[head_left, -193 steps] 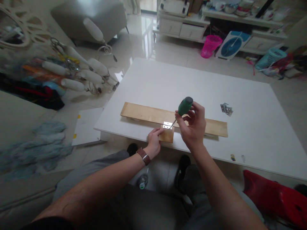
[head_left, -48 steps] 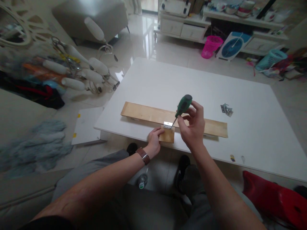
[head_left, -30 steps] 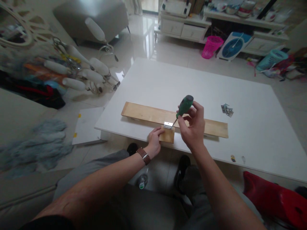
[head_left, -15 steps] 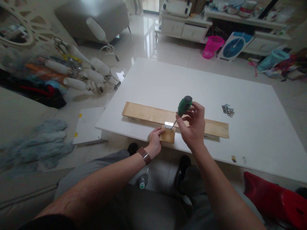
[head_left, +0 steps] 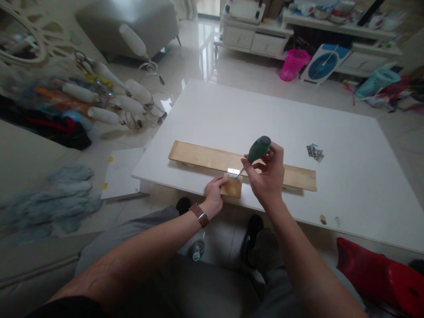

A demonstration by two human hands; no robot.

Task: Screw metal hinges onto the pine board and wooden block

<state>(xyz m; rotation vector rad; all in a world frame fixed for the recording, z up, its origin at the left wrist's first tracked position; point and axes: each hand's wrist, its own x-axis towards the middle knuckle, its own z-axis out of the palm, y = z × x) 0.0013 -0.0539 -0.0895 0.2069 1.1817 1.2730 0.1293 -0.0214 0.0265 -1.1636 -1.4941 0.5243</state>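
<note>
My right hand (head_left: pixel 267 174) grips a green and black screwdriver (head_left: pixel 258 149), tilted with its handle up and to the right. Its tip meets the near right edge of a shiny metal hinge (head_left: pixel 233 172). The hinge lies across the joint between a small wooden block (head_left: pixel 232 189) and a long wooden board (head_left: pixel 202 154). Fingers of my left hand (head_left: pixel 214 194) pinch the block's left side at the near edge of the white table (head_left: pixel 285 119). Whether a screw sits under the tip is too small to tell.
A small pile of hinges and screws (head_left: pixel 315 152) lies on the table's right part. Near the front edge are a small yellow and black item (head_left: pixel 323 219) and a clear little piece (head_left: pixel 337 221). A red stool-like object (head_left: pixel 377 274) stands at the lower right, a bottle (head_left: pixel 198 250) below.
The screwdriver's handle has tipped further right and slightly down, with my right-hand fingers shifting around it. The tip stays at the hinge. My left hand, block and board have not moved.
</note>
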